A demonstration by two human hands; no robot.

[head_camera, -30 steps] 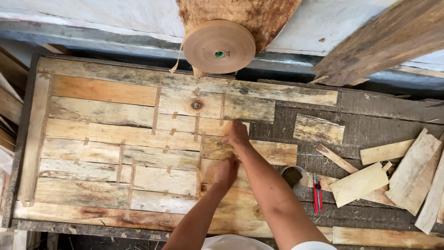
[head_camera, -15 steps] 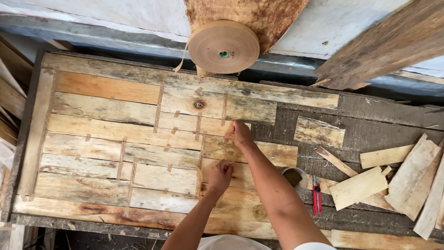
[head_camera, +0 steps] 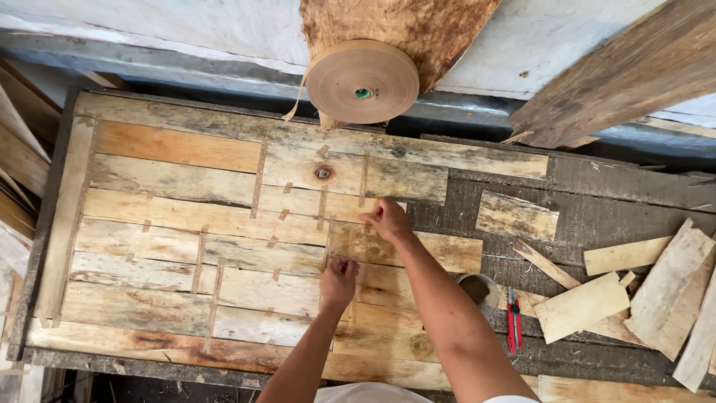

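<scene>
The left hand (head_camera: 339,277) pinches a tape strip (head_camera: 328,246) and the right hand (head_camera: 388,220) presses its top end on the veneer sheets (head_camera: 224,246). Uneven pulling could wrinkle or tear it, leaving the seam gapped.

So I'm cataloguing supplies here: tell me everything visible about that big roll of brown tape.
The roll of brown tape is a wide, flat disc of tightly wound paper-like strip with a small green core. It stands on edge at the bench's far side, leaning against a rough wooden slab. A loose tail hangs from its left edge. Neither hand touches it.
</scene>
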